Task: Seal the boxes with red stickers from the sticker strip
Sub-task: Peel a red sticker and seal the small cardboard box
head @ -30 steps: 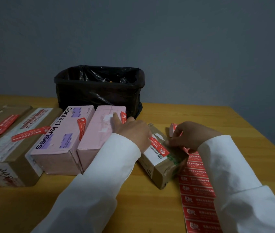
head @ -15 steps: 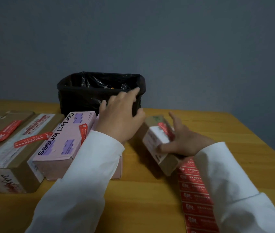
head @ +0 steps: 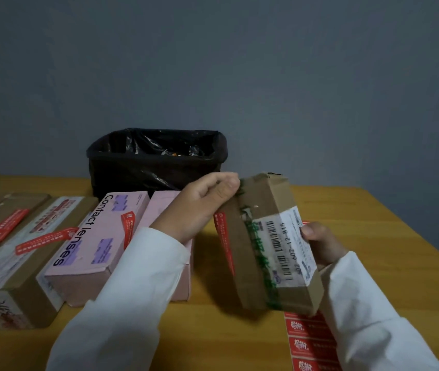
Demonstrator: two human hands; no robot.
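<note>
Cardboard box [head: 269, 245] is held tilted above the counter [head: 373, 236], long axis running near to far, between both hands. Left hand [head: 202, 207] pinches its far-left corner; right hand [head: 320, 245] grips its right side, thumb on the label. Red sticker [head: 223, 245] lies along the left face, nearer the left hand. Sticker strip [head: 309, 341] lies just below, near right.

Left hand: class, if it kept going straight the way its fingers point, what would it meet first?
The left hand points right, its fingertips already touching the upper end of the small brown box, so that box comes first. The right hand holds the box's far side. Depth is uncertain from one view.
</note>
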